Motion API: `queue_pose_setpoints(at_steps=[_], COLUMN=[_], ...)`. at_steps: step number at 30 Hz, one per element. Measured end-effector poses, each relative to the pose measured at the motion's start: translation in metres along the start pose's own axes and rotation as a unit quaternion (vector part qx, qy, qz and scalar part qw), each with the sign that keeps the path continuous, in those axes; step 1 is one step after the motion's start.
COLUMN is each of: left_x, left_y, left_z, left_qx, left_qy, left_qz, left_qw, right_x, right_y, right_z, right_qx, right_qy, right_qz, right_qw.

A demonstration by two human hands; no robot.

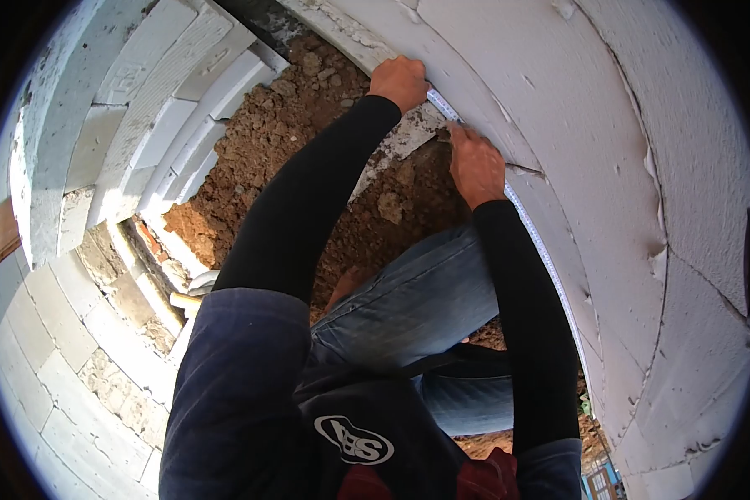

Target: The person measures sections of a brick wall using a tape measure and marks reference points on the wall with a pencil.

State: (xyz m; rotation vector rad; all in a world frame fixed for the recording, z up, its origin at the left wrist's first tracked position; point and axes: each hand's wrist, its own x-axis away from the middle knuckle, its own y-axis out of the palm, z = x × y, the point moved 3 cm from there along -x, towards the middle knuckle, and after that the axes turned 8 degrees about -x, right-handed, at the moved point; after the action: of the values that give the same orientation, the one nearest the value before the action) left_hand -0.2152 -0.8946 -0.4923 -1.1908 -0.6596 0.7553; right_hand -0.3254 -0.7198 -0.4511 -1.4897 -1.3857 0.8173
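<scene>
A white measuring tape (443, 105) runs along the foot of the pale block wall (592, 150). My left hand (398, 83) is closed on the tape at its far visible stretch, with the knuckles up against the wall. Nearer to me, my right hand (477, 165) is also closed, its fingers curled at the tape's edge; the fingertips are partly hidden. Past my right wrist the tape continues back along the wall beside my right sleeve (529, 317). Below my hands lies a grey concrete ledge (417, 129), with soil stuck to it.
Brown clumpy soil (258, 150) fills the ground between the walls. Another wall of light blocks (133, 92) stands at the left, with stepped courses. My bent knee in jeans (417, 300) is close under my arms. A yellowish handle-like piece (183, 302) lies at the lower left.
</scene>
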Motion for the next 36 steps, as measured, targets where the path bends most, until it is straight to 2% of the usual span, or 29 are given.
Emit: queue_pose_setpoints(at_steps=[5,8,17,20,23,26,36], left_x=[-0.0018,-0.0007,-0.0029,0.0002,-0.0018,-0.0014,-0.002], left_y=[-0.0003,0.0001,0.0025,0.0022,0.0039,0.0067,0.0034], left_z=[-0.0003,-0.0007,-0.0018,-0.0007,-0.0019,-0.0025,-0.0021], left_qx=[0.009,0.008,0.014,0.0,0.009,0.006,0.013], left_qy=[-0.009,-0.005,0.002,0.005,-0.003,0.001,-0.003], left_qz=[-0.059,-0.037,-0.06,0.01,-0.051,-0.029,-0.053], left_qw=[0.998,0.999,0.998,1.0,0.999,1.0,0.998], right_x=[0.0015,-0.0009,-0.0021,-0.002,-0.0018,-0.0011,0.0011], right_y=[0.003,0.0034,0.0043,0.0037,0.0032,0.0018,0.005], right_z=[0.0013,0.001,0.0011,0.0008,0.0012,0.0004,-0.001], right_qx=[0.015,0.016,0.01,0.007,0.004,0.005,0.02], right_qy=[-0.004,-0.001,0.004,0.008,0.006,0.004,0.006], right_qz=[-0.008,0.002,0.008,0.003,0.008,0.007,-0.016], right_qw=[1.0,1.0,1.0,1.0,1.0,1.0,1.0])
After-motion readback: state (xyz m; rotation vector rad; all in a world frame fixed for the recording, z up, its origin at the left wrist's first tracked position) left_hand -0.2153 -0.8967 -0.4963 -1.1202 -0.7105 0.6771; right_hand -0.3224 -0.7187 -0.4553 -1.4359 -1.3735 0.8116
